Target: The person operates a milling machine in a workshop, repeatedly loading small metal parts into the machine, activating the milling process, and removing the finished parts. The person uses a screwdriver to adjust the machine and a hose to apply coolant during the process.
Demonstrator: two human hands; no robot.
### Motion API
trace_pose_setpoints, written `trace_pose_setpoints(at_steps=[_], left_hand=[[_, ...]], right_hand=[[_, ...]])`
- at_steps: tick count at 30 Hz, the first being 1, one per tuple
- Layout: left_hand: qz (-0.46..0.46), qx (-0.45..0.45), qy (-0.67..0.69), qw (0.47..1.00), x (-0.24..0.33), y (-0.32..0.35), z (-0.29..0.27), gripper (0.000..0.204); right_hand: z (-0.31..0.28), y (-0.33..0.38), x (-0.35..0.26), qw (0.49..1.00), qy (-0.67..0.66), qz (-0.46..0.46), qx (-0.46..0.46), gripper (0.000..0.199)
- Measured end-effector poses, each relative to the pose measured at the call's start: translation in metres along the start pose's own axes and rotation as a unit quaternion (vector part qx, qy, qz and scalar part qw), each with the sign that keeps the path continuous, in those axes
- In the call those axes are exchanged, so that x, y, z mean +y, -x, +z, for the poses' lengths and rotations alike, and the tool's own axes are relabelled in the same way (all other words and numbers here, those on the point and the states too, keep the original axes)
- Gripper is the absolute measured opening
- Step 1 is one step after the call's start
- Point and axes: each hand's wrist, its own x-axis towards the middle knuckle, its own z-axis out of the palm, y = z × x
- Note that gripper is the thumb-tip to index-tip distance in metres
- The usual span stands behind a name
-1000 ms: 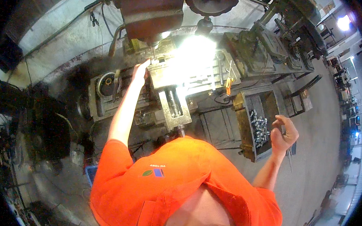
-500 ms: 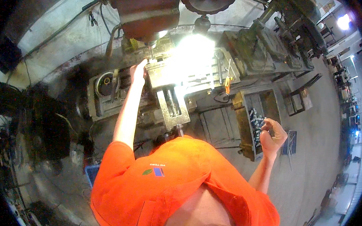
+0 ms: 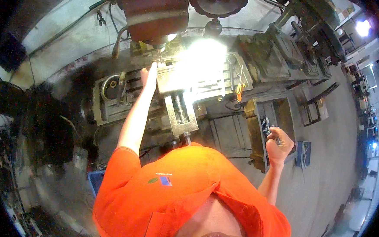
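Left hand [image 3: 148, 76] flat, fingers extended, on vise [image 3: 187, 81] at far machine table. Right hand [image 3: 278, 141] closed around small dark tool [image 3: 266, 124], near right, beside bin [image 3: 262, 136]. Tool not yet at vise.

I stand on a grey concrete floor [image 3: 325, 170] in a workshop. A pale wall [image 3: 64, 37] runs beyond my fingers, with dark cables hanging on it. A glaring work lamp [image 3: 204, 58] washes out the middle of the scene. Further machines [image 3: 308, 21] line up to my right, and bright daylight [image 3: 362, 28] shows at the far end.
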Motion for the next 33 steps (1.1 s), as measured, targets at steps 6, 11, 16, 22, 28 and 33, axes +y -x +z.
trace_pose_setpoints(at_steps=[6,11,16,22,28,33], left_hand=[[0.007,-0.022,-0.198,0.980,0.015,0.001,0.002,0.038],[0.039,-0.013,-0.179,0.983,0.001,-0.007,0.001,0.037],[0.058,-0.040,-0.106,0.992,-0.010,-0.020,-0.007,0.040],[0.055,0.000,-0.117,0.992,-0.005,-0.013,-0.011,0.044],[0.073,0.071,-0.172,0.980,0.004,0.002,-0.005,0.041],[0.073,0.093,-0.147,0.982,0.000,0.010,-0.014,0.040]], right_hand=[[0.009,-0.004,-0.007,0.997,0.034,-0.035,-0.052,0.029],[0.018,-0.004,-0.002,0.996,0.030,-0.042,-0.073,0.028],[0.023,-0.004,-0.005,0.996,0.012,-0.023,-0.090,0.027],[0.017,0.011,0.011,0.997,0.036,0.006,-0.062,0.025],[0.027,0.013,0.003,0.996,0.003,0.011,-0.088,0.028],[0.026,0.017,0.003,0.994,-0.011,0.038,-0.097,0.027]])
